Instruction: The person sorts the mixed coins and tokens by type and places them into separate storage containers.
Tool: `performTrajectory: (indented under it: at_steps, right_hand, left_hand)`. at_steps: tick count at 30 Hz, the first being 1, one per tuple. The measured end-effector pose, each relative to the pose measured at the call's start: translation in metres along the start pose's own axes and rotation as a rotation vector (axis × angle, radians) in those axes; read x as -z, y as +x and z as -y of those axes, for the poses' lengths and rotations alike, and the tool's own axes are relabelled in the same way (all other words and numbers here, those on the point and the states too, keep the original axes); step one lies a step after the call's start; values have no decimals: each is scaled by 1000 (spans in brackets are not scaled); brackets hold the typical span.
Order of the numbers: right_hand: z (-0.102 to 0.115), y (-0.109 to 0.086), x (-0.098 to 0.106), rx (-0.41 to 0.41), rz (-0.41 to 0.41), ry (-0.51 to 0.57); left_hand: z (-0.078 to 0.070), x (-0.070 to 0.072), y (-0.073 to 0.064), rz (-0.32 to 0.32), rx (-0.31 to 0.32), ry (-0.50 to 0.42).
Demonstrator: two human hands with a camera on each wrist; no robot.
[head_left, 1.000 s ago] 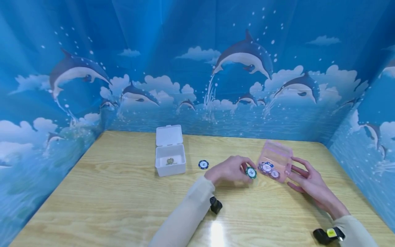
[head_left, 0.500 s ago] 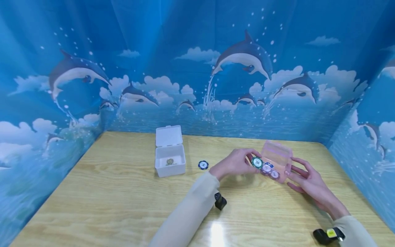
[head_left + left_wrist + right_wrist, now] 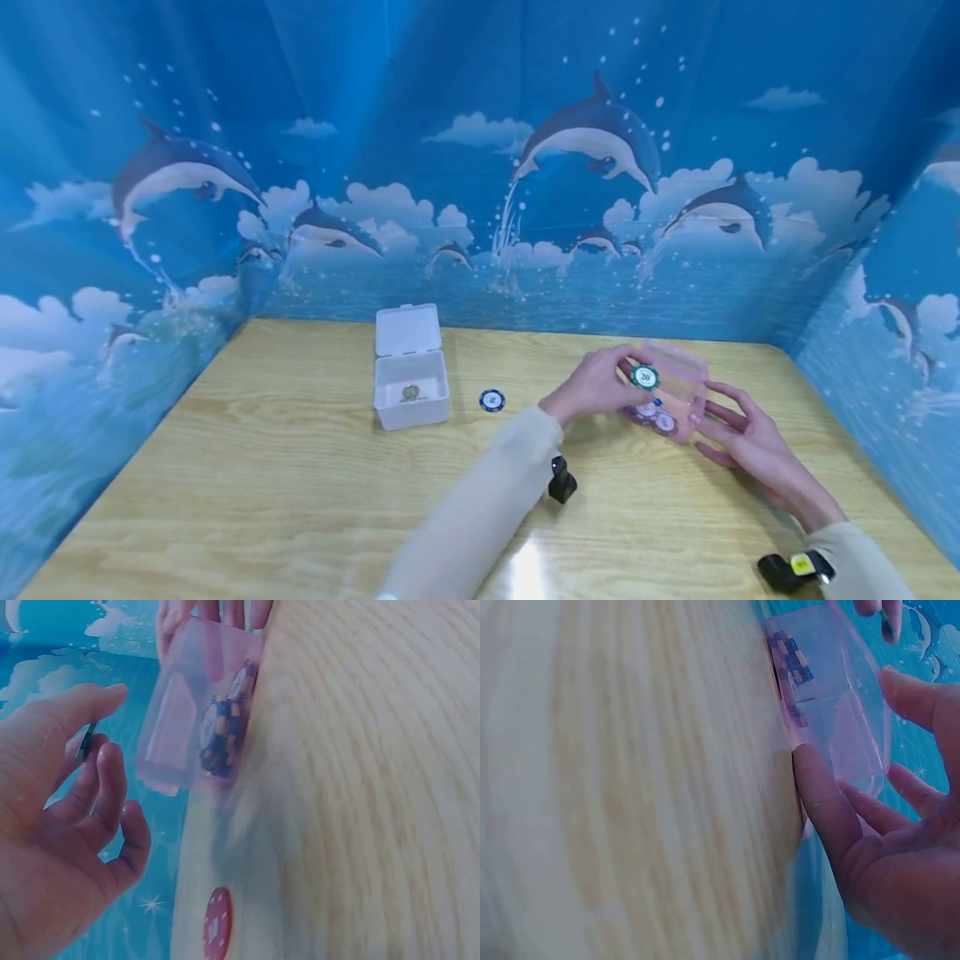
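Note:
My left hand (image 3: 596, 383) pinches a green-edged poker chip (image 3: 645, 377) marked 20, held up over the left side of the translucent pink box (image 3: 686, 387). In the left wrist view this chip (image 3: 88, 740) is seen edge-on between thumb and finger. Inside the lidded box, which stands open, lie several poker chips (image 3: 664, 422), partly hidden by my left hand. My right hand (image 3: 757, 442) touches the box's right side with loosely extended fingers, its thumb by the rim. A red poker chip (image 3: 217, 924) lies on the table in the left wrist view.
Toward the middle back, an open white box (image 3: 412, 417) holds a coin-like round piece (image 3: 410, 392). Between the two boxes a blue poker chip (image 3: 492, 401) lies flat on the wooden table (image 3: 300, 500). A blue dolphin-print curtain (image 3: 480, 167) hangs behind and at both sides.
The left hand has carried the green chip right and away from me, from beside the pink box to over it. The right hand has stayed at the box.

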State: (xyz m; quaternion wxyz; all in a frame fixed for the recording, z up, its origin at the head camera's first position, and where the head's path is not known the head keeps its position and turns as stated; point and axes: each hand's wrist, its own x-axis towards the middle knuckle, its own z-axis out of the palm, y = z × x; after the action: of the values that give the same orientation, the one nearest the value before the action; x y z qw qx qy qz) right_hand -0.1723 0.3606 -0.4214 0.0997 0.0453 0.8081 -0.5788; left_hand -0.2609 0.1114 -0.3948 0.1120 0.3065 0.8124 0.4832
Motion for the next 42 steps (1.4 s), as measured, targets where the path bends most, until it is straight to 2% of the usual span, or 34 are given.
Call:
performTrajectory:
  at_steps: [9, 17, 32, 42]
  right_hand:
    - [0, 0, -1, 6, 8, 18]
    - [1, 0, 0, 7, 16, 19]
    - [1, 1, 0, 16, 20, 21]
    - [-1, 0, 0, 10, 16, 24]
  left_hand:
    - [-2, -14, 8, -34, 52, 15]
    - [-3, -18, 10, -29, 46, 87]
    - [0, -18, 7, -37, 66, -6]
    - [7, -12, 2, -46, 32, -49]
